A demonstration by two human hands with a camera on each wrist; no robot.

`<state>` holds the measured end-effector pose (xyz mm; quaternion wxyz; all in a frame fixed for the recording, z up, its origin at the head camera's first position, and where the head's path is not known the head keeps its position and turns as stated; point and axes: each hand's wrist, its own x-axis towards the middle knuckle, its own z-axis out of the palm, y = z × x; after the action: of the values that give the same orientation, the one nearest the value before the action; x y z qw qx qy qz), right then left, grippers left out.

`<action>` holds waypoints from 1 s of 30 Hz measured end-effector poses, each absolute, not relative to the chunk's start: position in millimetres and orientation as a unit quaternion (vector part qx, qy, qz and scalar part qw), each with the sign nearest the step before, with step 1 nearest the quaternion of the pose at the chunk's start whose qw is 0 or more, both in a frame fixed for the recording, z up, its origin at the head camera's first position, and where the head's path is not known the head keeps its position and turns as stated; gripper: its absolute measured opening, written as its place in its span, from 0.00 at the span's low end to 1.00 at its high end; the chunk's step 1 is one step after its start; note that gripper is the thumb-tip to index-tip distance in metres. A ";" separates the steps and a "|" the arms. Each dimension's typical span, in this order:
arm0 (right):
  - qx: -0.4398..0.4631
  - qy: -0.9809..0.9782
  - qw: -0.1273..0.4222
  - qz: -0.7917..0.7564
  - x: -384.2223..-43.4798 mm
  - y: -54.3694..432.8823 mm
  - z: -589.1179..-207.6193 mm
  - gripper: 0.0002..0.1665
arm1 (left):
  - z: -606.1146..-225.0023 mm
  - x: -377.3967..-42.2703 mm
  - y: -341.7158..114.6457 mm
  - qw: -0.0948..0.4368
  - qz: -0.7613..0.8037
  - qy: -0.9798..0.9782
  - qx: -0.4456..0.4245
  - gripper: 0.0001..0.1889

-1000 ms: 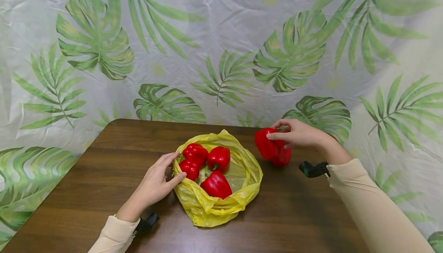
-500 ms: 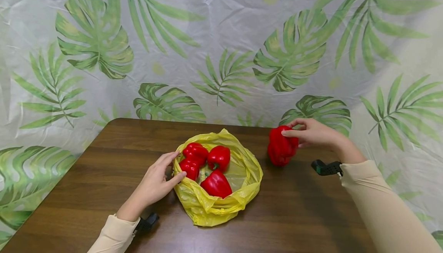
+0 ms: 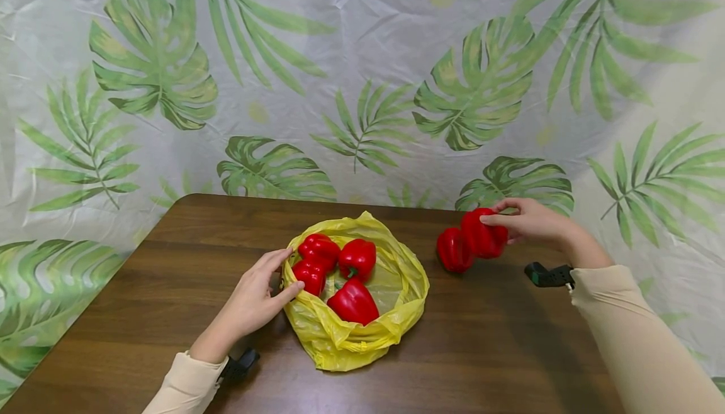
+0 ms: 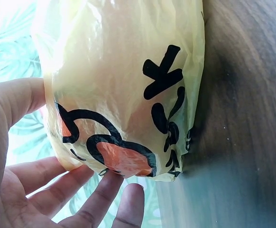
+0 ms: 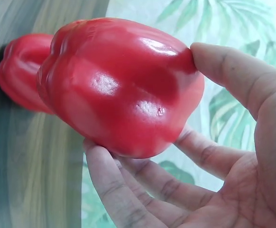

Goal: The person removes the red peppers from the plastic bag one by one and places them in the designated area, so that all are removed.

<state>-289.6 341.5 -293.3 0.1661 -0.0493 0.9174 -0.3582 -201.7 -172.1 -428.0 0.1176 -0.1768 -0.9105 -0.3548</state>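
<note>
The right grip [image 3: 529,220] pinches a glossy pepper [image 3: 481,234] at two o'clock from the yellow bag [image 3: 348,352]; slick skin could let it drop against the neighbouring pepper [image 3: 452,250]. The left grip [image 3: 256,293], fingers apart, touches the bag's nine-o'clock side.

Bag [image 3: 354,348] is standing on table [image 3: 141,307] | four peppers [image 3: 354,302] are lying inside bag | left hand [image 3: 255,293] is touching bag's left side | loose pepper [image 3: 452,250] is sitting on table, right of bag | right hand [image 3: 538,224] is holding another pepper [image 3: 484,236] farther right | backdrop [image 3: 283,112] is hanging behind table
</note>
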 end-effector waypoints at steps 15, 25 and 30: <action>-0.018 0.924 0.172 -0.342 -292.5 374.2 -309.1 0.45 | -427.4 -200.9 -171.8 0.125 -0.351 -0.911 -0.178 0.37; -0.006 0.917 0.180 -0.357 -298.1 384.3 -325.2 0.38 | -429.0 -201.8 -172.2 0.123 -0.353 -0.911 -0.177 0.37; 0.011 0.905 0.196 -0.377 -297.5 383.5 -332.2 0.38 | -428.8 -201.7 -171.8 0.122 -0.353 -0.910 -0.178 0.37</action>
<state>-297.5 383.5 -332.2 0.1957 0.0107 0.9051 -0.3773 -201.7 -171.8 -428.8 0.1223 -0.1777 -0.9104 -0.3530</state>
